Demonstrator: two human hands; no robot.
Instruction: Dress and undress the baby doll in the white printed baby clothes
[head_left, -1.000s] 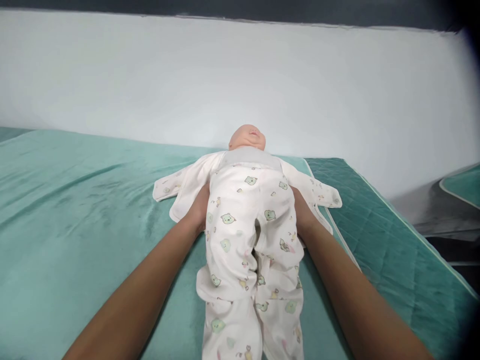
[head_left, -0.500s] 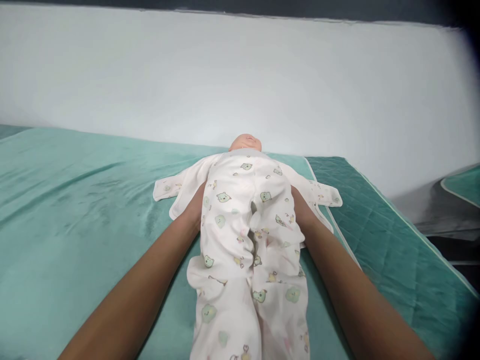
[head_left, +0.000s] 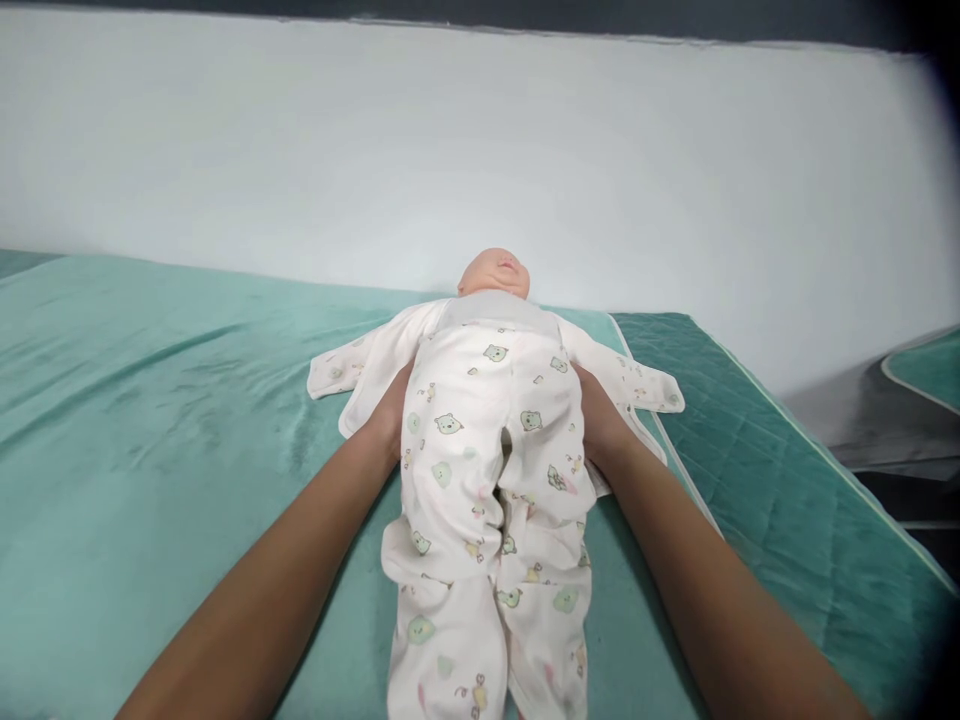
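A baby doll [head_left: 496, 272] lies on its back with its head toward the wall and its feet toward me. It wears patterned white pants [head_left: 491, 470], with a plain grey-white band of cloth above the waist. Under its shoulders a white long-sleeved baby top [head_left: 390, 345] is spread open, both sleeves stretched out to the sides. My left hand [head_left: 395, 408] holds the doll's left-of-picture side at the hip, and my right hand [head_left: 596, 408] holds the opposite side. The fingers of both hands are hidden behind the doll's body and clothes.
A smooth teal sheet [head_left: 187, 450] covers the bed, with a darker quilted pad [head_left: 780, 450] along the right. A white wall [head_left: 480, 150] rises right behind the doll's head. Another teal-covered surface [head_left: 930, 365] stands at the far right.
The doll's head shows more fully and higher in the picture. The pants' waist sits lower, baring more of the grey-white band, and the legs have shifted slightly. Both hands stay at its sides.
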